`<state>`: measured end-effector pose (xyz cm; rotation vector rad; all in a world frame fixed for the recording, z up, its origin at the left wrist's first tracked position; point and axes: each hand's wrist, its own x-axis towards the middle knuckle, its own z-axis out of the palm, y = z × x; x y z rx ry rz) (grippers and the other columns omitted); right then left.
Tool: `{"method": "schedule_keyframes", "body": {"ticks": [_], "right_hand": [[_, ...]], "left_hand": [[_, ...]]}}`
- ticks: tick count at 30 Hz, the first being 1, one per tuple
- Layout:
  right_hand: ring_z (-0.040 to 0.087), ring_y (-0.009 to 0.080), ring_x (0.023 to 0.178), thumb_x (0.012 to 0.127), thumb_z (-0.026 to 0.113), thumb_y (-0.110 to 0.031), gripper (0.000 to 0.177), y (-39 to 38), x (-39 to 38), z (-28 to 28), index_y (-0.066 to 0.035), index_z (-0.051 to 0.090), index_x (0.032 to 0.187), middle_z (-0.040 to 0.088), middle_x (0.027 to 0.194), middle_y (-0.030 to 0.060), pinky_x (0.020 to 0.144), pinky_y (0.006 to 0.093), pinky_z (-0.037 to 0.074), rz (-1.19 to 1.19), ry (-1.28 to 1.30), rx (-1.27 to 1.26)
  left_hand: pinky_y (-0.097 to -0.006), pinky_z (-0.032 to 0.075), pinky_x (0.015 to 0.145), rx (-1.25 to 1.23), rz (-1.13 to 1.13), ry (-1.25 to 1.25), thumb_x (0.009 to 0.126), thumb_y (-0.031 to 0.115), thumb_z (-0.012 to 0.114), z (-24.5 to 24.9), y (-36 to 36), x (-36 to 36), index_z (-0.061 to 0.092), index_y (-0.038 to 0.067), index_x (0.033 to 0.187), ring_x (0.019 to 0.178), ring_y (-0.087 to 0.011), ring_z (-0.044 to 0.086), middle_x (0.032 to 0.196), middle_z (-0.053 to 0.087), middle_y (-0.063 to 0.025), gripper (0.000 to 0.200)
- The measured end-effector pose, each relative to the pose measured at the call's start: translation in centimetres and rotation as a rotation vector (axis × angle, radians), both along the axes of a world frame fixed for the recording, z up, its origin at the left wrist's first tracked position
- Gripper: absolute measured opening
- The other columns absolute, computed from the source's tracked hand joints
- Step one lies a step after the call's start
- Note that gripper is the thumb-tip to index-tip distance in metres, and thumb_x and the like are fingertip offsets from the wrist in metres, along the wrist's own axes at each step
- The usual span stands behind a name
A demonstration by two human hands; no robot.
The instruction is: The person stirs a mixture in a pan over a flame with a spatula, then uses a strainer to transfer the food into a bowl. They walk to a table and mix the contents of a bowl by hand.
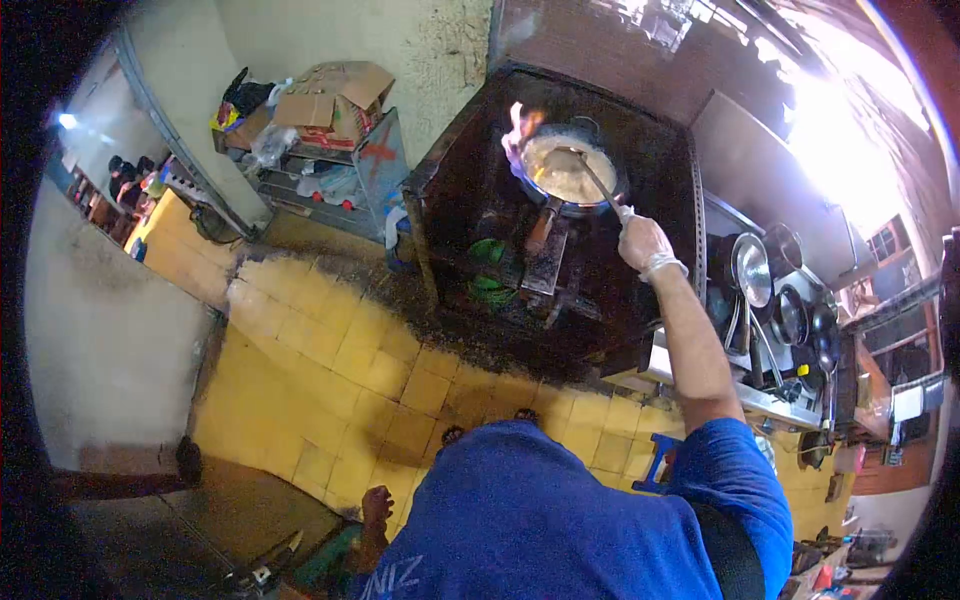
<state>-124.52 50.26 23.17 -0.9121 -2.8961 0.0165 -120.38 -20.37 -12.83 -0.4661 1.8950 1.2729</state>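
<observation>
My right hand [648,245], in a clear plastic glove, is closed around the handle of a long metal ladle [598,182]. The ladle's head rests in pale, creamy food [562,172] inside a wok [590,207]. A wooden handle [543,226] points from the wok toward me. Flames [520,132] rise past the wok's left rim. Low beside my body hangs my left hand [377,504], away from the stove, its fingers loosely bent and apart with nothing visible in them.
The wok sits on a dark, high-sided stove [462,215]. Pans and strainers [752,270] crowd the counter at right. A metal shelf [375,165] at left carries a cardboard box [335,100]. Yellow tiles [330,365] cover the floor; a blue stool [655,465] stands near my right side.
</observation>
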Motion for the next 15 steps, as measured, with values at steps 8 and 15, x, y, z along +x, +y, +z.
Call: {"method": "schedule_keyframes", "body": {"ticks": [8, 15], "right_hand": [[0.061, 0.0338, 0.086, 0.075, 0.05, -0.008, 0.026, -1.3, -3.9, -0.1, 0.007, 0.056, 0.095, 0.061, 0.093, 0.0239, 0.078, 0.0403, 0.049, -0.058, -0.123, -0.05], [0.063, 0.0352, 0.077, 0.073, 0.05, -0.008, 0.022, 2.1, -5.3, -3.4, 0.007, 0.058, 0.086, 0.062, 0.082, 0.0248, 0.071, 0.041, 0.051, -0.033, 0.016, 0.022]], "left_hand": [[-0.0239, 0.032, 0.042, 0.094, 0.182, -0.106, 0.08, 0.023, 0.057, 0.1, -1.6, -0.4, 0.057, 0.012, 0.084, 0.051, -0.0114, 0.047, 0.067, 0.05, 0.0009, 0.012], [-0.0259, 0.038, 0.043, 0.056, 0.193, -0.111, 0.083, 0.023, 0.054, 1.3, -0.6, -0.4, 0.055, 0.009, 0.1, 0.058, -0.0133, 0.054, 0.075, 0.055, -0.0018, 0.022]]}}
